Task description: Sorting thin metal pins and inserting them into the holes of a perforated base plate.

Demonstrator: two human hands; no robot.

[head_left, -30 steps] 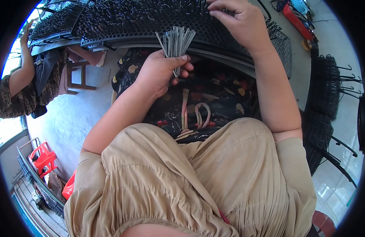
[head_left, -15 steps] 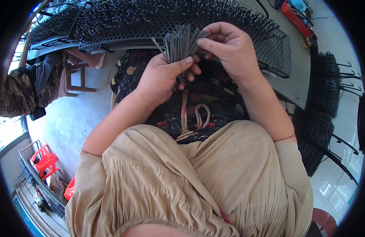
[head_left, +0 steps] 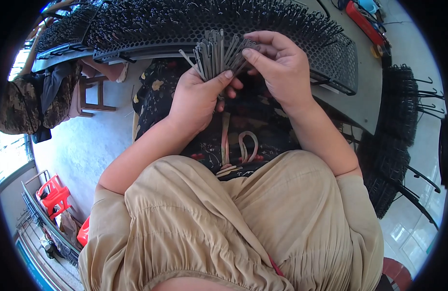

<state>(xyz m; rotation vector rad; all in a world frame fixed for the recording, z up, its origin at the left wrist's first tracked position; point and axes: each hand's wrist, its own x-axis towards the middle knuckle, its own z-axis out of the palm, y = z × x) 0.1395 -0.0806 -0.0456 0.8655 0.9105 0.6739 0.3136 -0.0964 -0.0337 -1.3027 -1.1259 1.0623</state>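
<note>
A fanned bundle of thin grey strips (head_left: pixel 212 56) with small holes at their tips stands up from my left hand (head_left: pixel 197 92). The thumb presses across the strips and the fingers wrap round behind them. My right hand (head_left: pixel 286 68) is closed at the bundle's right side, its thumb and fingers pinching the tips of several strips that lean to the right. Exactly how many it grips is hidden by the fingers. One strip sticks out to the left, apart from the others. Both hands are above my lap, just in front of the perforated rack.
A black perforated metal rack (head_left: pixel 337 60), packed with upright dark hooked pieces (head_left: pixel 185 22), spans the table. More black hooked pieces (head_left: pixel 396 111) hang at right. Another person (head_left: pixel 25 109) sits at left by a wooden stool (head_left: pixel 99 97). A red chair (head_left: pixel 54 194) stands lower left.
The strips have fanned wider, with a cluster now leaning right toward my right hand. My right hand has shifted slightly down; the left still grips the bundle.
</note>
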